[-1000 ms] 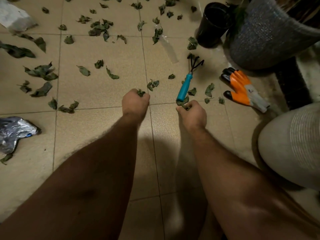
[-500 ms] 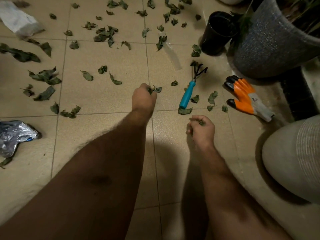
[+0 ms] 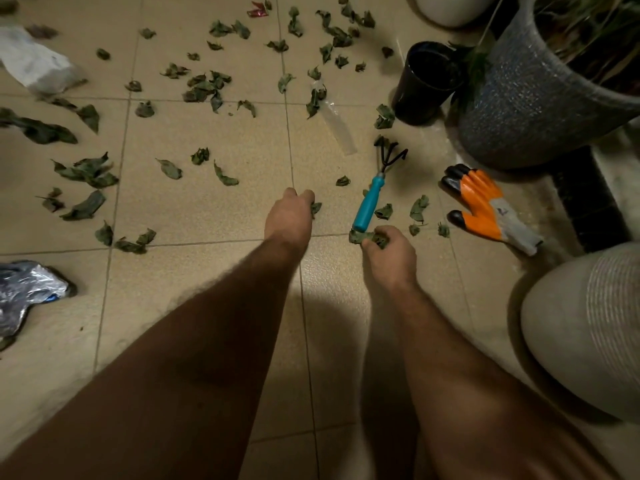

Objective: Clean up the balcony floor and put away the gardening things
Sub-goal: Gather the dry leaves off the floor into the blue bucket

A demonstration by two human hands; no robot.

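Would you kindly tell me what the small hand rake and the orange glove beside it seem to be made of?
Hand rake: the turquoise handle looks like smooth moulded plastic with a faint sheen; the three black prongs look like painted metal, thin and bent. Orange glove: seemingly a pale knitted fabric at the cuff, with a matte orange rubbery coating over the palm and black dipped fingertips.

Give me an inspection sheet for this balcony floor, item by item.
Surface: beige tiled floor, strewn with dry leaves.
Job's things: blue-handled hand rake and orange glove, both lying flat.
Clutter: crumpled foil wrapper, white bag, clear plastic strip.
Hands: left hand and right hand each grip leaves.
Cables: nothing seen.
Surroundings: black pot, grey planter.
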